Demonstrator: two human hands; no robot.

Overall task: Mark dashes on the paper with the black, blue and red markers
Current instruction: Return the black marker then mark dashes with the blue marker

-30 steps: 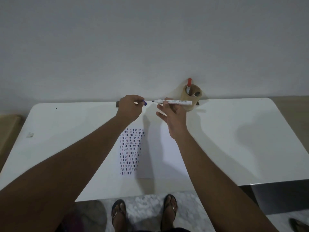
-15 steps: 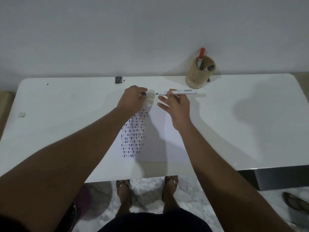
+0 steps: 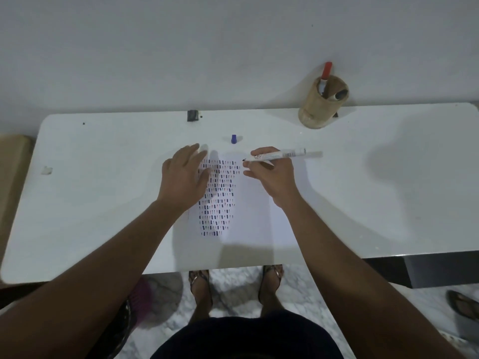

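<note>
Now that the cap is off: blue cap (image 3: 234, 139) lies on tabletop (image 3: 363, 190), upper centre.
Left hand (image 3: 184, 177): flat, empty, on paper (image 3: 259, 216).
Right hand (image 3: 272, 174): grips marker (image 3: 282, 154); dashing can resume.

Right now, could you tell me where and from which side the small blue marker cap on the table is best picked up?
Pinch the small blue marker cap across its round sides, coming from above. It appears to stand upright alone on the white table, just beyond the paper's far edge, with clear space all around it.
</note>
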